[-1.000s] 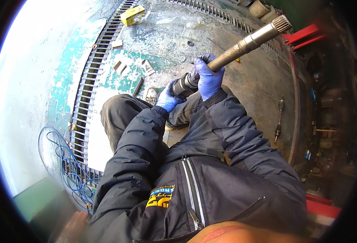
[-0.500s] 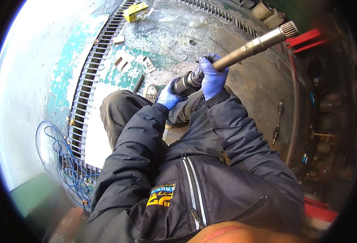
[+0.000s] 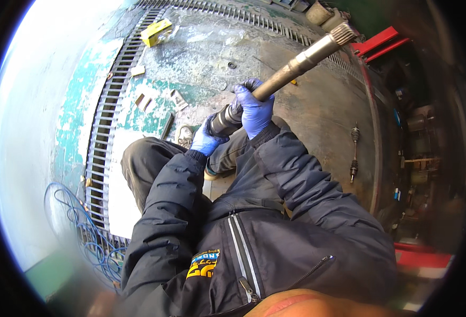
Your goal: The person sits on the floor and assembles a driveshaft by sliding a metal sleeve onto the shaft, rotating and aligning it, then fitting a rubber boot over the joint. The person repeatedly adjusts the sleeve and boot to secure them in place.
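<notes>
A metal drive shaft [image 3: 299, 64] slants across my lap, its splined end [image 3: 344, 33] raised to the far right. My right hand [image 3: 256, 112], in a blue glove with dark smudges, wraps around the shaft near its lower end. Below that grip sits a dark joint end with a black boot and lighter bands [image 3: 225, 119]. My left hand [image 3: 206, 141], also blue-gloved, is closed around the bottom of this joint; its fingertips are partly hidden. Both forearms come up over my bent legs.
A second drive shaft [image 3: 355, 153] lies on the floor to the right, beside a red metal frame [image 3: 380, 43]. Blue hose [image 3: 87, 230] is coiled at left near a floor grate [image 3: 102, 132]. Farther off are a yellow box [image 3: 156, 33] and a small black ring [image 3: 231, 65].
The whole view has shifted, so floor, hands and shaft all appear farther left. Both hands keep their grip on the drive shaft, with little visible movement along it.
</notes>
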Demonstrator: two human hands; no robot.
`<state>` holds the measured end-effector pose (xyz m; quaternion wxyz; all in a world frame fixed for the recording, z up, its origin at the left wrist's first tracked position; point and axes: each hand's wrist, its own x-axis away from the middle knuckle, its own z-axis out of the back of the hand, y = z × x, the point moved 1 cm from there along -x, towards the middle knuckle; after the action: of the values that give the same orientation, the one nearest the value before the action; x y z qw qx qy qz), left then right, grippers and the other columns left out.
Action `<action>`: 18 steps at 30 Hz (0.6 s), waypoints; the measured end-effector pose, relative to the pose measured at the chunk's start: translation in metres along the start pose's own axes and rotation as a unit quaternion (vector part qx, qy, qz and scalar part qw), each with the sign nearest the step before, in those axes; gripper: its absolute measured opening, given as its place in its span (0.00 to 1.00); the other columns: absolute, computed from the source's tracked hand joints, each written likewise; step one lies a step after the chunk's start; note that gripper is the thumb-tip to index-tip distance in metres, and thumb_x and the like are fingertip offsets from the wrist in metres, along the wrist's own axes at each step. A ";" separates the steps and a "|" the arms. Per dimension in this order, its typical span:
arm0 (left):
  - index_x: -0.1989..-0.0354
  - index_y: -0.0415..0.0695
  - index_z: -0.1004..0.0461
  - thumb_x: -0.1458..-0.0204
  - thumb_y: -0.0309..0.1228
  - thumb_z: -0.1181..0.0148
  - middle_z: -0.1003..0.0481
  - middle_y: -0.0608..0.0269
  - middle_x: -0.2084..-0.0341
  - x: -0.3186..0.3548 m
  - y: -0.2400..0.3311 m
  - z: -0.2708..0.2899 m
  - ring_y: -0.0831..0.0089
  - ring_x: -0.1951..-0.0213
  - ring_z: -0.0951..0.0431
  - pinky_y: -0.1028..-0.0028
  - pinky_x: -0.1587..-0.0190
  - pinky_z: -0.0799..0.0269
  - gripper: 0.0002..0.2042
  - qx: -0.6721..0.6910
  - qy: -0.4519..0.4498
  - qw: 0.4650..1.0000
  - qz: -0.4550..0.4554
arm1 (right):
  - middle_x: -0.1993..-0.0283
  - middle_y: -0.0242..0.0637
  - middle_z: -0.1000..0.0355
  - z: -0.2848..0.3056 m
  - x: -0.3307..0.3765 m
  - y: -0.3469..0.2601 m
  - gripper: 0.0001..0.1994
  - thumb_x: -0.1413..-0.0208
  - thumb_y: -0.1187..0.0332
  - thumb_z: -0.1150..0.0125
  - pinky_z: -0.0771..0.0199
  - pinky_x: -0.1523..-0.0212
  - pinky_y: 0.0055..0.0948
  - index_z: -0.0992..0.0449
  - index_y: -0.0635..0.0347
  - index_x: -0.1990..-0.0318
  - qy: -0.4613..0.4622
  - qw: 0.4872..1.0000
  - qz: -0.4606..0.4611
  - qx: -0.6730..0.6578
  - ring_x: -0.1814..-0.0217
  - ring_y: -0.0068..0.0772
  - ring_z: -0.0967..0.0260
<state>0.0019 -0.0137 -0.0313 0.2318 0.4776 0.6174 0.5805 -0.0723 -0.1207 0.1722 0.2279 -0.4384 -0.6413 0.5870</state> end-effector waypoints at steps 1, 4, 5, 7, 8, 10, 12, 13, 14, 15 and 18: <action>0.33 0.44 0.36 0.63 0.22 0.19 0.25 0.59 0.42 -0.002 -0.005 0.000 0.69 0.42 0.25 0.66 0.37 0.27 0.45 -0.002 0.003 1.000 -0.005 | 0.79 0.29 0.32 0.000 0.000 -0.001 0.06 0.41 0.77 0.34 0.33 0.78 0.22 0.27 0.61 0.67 0.002 1.000 0.004 0.015 0.82 0.19 0.34; 0.31 0.44 0.38 0.62 0.23 0.19 0.25 0.58 0.42 -0.013 -0.017 0.003 0.67 0.41 0.25 0.66 0.37 0.27 0.46 0.013 -0.034 0.999 -0.025 | 0.72 0.28 0.27 0.000 0.001 -0.002 0.05 0.43 0.75 0.32 0.29 0.67 0.26 0.23 0.65 0.65 0.016 0.999 -0.031 0.003 0.70 0.18 0.32; 0.31 0.43 0.39 0.62 0.23 0.19 0.25 0.57 0.42 -0.014 -0.019 0.001 0.67 0.41 0.25 0.66 0.38 0.27 0.46 -0.023 -0.034 0.997 -0.069 | 0.72 0.28 0.26 0.001 0.002 -0.003 0.05 0.43 0.75 0.32 0.29 0.67 0.25 0.22 0.65 0.65 0.027 0.998 -0.041 0.030 0.70 0.18 0.31; 0.31 0.43 0.38 0.62 0.22 0.19 0.25 0.57 0.42 -0.015 -0.020 0.001 0.66 0.42 0.24 0.66 0.38 0.26 0.45 -0.038 -0.021 0.999 -0.007 | 0.75 0.28 0.29 0.000 0.004 -0.006 0.05 0.42 0.76 0.33 0.32 0.72 0.24 0.25 0.62 0.67 0.025 0.998 -0.038 0.034 0.75 0.18 0.33; 0.32 0.43 0.37 0.62 0.23 0.19 0.24 0.57 0.43 -0.014 -0.017 0.001 0.66 0.43 0.24 0.66 0.39 0.26 0.45 -0.087 -0.020 0.995 -0.041 | 0.79 0.27 0.33 -0.002 0.004 -0.007 0.08 0.41 0.77 0.34 0.35 0.77 0.22 0.29 0.59 0.70 0.006 1.000 -0.008 0.008 0.80 0.17 0.36; 0.34 0.43 0.35 0.63 0.23 0.19 0.23 0.58 0.45 -0.010 -0.008 0.000 0.67 0.45 0.22 0.66 0.40 0.25 0.43 -0.021 -0.029 0.999 -0.022 | 0.79 0.26 0.33 -0.006 0.004 -0.009 0.07 0.41 0.77 0.35 0.35 0.78 0.22 0.28 0.58 0.69 0.026 0.999 -0.020 -0.010 0.81 0.18 0.36; 0.34 0.43 0.34 0.63 0.23 0.19 0.23 0.58 0.46 -0.006 0.004 -0.001 0.68 0.46 0.22 0.65 0.41 0.25 0.42 -0.114 -0.016 0.992 -0.053 | 0.80 0.26 0.33 -0.007 0.009 -0.012 0.07 0.42 0.77 0.34 0.35 0.78 0.22 0.27 0.57 0.69 0.063 0.989 -0.122 -0.061 0.82 0.17 0.36; 0.35 0.43 0.34 0.63 0.23 0.19 0.23 0.59 0.46 -0.003 0.009 0.000 0.68 0.46 0.22 0.65 0.41 0.25 0.42 -0.180 0.004 0.982 -0.057 | 0.79 0.25 0.34 -0.010 0.005 -0.014 0.07 0.43 0.77 0.34 0.36 0.78 0.21 0.27 0.57 0.70 0.069 0.994 -0.085 -0.008 0.81 0.17 0.36; 0.34 0.43 0.34 0.63 0.23 0.19 0.23 0.59 0.46 0.000 0.013 0.000 0.68 0.46 0.22 0.65 0.41 0.25 0.42 -0.188 0.025 0.979 -0.081 | 0.79 0.25 0.34 -0.012 0.004 -0.015 0.07 0.43 0.77 0.34 0.36 0.77 0.21 0.27 0.57 0.70 0.096 0.991 -0.079 0.051 0.81 0.17 0.37; 0.34 0.43 0.33 0.63 0.23 0.19 0.23 0.60 0.46 0.004 0.014 0.000 0.68 0.46 0.22 0.64 0.41 0.25 0.42 -0.125 0.023 0.990 -0.062 | 0.79 0.25 0.34 -0.013 0.005 -0.018 0.07 0.43 0.77 0.34 0.36 0.77 0.21 0.26 0.58 0.70 0.059 0.998 -0.025 0.024 0.81 0.16 0.37; 0.32 0.45 0.35 0.63 0.22 0.19 0.24 0.61 0.44 0.004 0.012 0.000 0.68 0.44 0.23 0.65 0.40 0.26 0.44 -0.071 0.000 0.997 -0.012 | 0.79 0.24 0.34 -0.012 0.005 -0.021 0.06 0.43 0.78 0.35 0.37 0.76 0.20 0.25 0.59 0.70 0.017 0.998 -0.033 -0.046 0.80 0.16 0.36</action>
<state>0.0036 -0.0116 -0.0187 0.2719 0.4521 0.5808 0.6200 -0.0718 -0.1083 0.1936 0.2378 -0.4367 -0.6776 0.5418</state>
